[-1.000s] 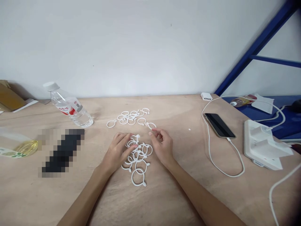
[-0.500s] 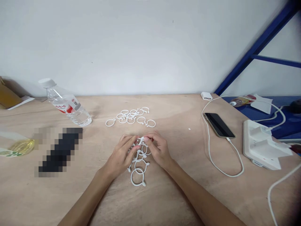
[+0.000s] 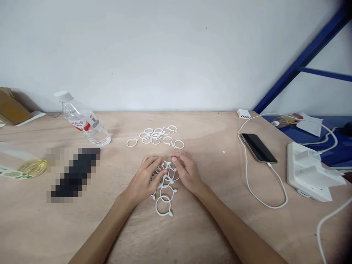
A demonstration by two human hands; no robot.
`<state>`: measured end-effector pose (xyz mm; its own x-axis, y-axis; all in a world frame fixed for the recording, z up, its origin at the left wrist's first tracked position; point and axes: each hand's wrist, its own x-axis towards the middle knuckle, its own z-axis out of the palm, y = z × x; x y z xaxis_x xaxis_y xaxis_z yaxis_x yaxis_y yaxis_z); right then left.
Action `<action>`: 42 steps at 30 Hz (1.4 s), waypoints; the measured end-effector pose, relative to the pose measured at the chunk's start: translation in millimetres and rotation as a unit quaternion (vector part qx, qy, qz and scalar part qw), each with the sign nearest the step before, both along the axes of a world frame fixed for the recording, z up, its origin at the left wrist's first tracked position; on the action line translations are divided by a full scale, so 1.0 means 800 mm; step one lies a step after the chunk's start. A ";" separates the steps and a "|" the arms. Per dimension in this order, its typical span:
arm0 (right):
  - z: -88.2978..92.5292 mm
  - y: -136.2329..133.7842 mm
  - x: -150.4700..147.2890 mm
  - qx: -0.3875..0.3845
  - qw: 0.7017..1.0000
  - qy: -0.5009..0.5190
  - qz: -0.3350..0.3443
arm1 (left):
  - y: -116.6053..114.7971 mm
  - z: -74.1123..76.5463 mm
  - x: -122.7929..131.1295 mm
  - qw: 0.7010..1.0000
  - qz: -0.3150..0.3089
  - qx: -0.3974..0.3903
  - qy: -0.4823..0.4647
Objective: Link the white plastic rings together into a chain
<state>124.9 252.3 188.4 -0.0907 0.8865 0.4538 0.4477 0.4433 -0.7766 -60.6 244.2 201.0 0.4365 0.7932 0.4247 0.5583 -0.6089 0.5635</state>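
A near pile of white plastic rings (image 3: 164,200) lies on the wooden table (image 3: 192,234) in front of me. My left hand (image 3: 144,179) lies over the pile's left side with its fingers stretched flat on the rings. My right hand (image 3: 187,170) rests on the pile's right side, fingers bent, their tips pinched on a ring at the top of the pile. A second group of white rings (image 3: 155,136) is spread out farther back, apart from both hands.
A water bottle (image 3: 84,121) lies at the back left, near a blurred dark object (image 3: 74,176) and an oil bottle (image 3: 22,167). To the right are a phone (image 3: 258,147) on a white cable (image 3: 253,183), a white power strip (image 3: 310,170) and a blue frame (image 3: 299,58).
My right hand came back from the far group of rings, where it left one, to the near pile. Both hands closed in over the pile.
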 end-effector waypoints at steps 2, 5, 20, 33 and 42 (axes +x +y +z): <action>-0.004 0.006 0.011 -0.001 0.991 -0.133 -0.016 | 0.001 -0.002 -0.001 1.000 0.010 0.013 0.020; -0.012 0.014 0.022 -0.045 0.965 -0.249 -0.070 | 0.000 -0.002 -0.002 0.998 0.010 0.014 0.055; -0.006 0.017 0.019 0.002 0.988 -0.109 -0.111 | 0.003 -0.008 -0.007 1.000 0.023 0.009 -0.018; 0.026 -0.017 -0.021 -0.301 0.864 0.361 0.181 | -0.007 0.005 0.007 0.988 0.068 0.096 -0.102; 0.023 -0.011 -0.016 -0.255 0.901 0.339 0.091 | -0.003 0.002 0.000 0.982 0.079 0.170 -0.033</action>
